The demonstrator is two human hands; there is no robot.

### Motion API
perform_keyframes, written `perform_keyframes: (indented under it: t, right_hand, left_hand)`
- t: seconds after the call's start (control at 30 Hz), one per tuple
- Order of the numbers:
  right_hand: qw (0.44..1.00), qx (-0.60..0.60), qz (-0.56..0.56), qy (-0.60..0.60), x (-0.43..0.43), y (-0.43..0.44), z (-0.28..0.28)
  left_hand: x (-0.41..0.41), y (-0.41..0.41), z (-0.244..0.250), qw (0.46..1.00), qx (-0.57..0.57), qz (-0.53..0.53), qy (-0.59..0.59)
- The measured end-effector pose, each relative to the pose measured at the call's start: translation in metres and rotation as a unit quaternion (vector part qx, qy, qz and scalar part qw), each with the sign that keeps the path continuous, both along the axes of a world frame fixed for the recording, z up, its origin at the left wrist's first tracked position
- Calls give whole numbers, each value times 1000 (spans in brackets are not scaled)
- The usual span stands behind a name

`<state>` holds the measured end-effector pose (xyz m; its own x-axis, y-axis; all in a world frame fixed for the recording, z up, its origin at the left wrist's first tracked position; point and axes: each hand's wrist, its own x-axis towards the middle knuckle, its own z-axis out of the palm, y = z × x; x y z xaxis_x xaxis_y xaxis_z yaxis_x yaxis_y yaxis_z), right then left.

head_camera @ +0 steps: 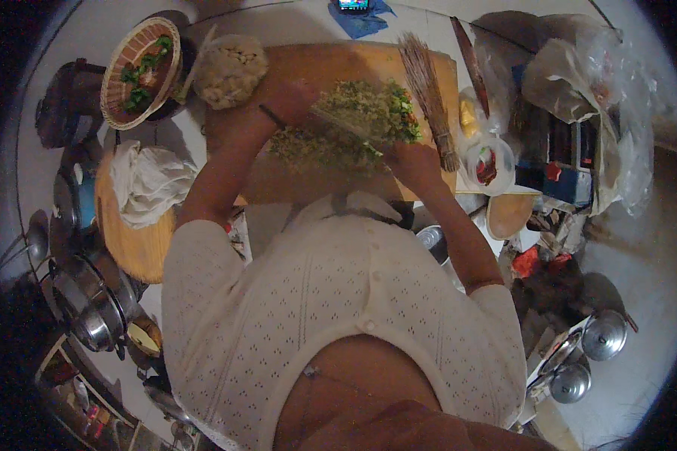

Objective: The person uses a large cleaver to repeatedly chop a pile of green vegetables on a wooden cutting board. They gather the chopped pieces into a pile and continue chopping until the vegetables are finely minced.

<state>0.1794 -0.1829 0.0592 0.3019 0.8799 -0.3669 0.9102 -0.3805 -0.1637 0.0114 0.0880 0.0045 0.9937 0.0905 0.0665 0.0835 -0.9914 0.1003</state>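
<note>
A heap of finely chopped green vegetables (366, 107) lies on a wooden cutting board (327, 189), with brighter green and orange bits at its right side. My left hand (298, 100), blurred and with a dark band at the wrist, is at the heap's left edge. Against the lower right edge of the heap is my right hand (410, 162), its fingers bent. Between the hands runs a blurred, straight, pale edge that looks like a knife blade (347, 125); which hand holds it cannot be told. More chopped greens are spread below it.
A twig brush (431, 98) lies on the board's right side. Right of it are a plastic bowl (489, 167) and plastic bags (632, 124). At the left are a bag of pale pieces (230, 70), a wicker basket (113, 84) of greens and a white cloth (149, 183) on a round board (141, 253).
</note>
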Motion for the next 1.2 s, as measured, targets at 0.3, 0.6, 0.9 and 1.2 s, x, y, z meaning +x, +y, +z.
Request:
perform_keyframes:
  t: [0.3, 0.6, 0.9, 1.2]
  right_hand:
    - [999, 9, -22, 29, -38, -13, 2]
    - [1000, 25, -2, 11, -2, -5, -8]
    - [995, 2, -61, 78, -44, -15, -2]
    - [1000, -5, -22, -7, 25, 14, -5]
  left_hand:
    - [-2, 11, -1, 998, 23, -59, 16]
    - [6, 3, 19, 996, -8, -55, 68]
    - [2, 7, -7, 996, 85, -39, 5]
    - [17, 3, 12, 995, -37, 29, 85]
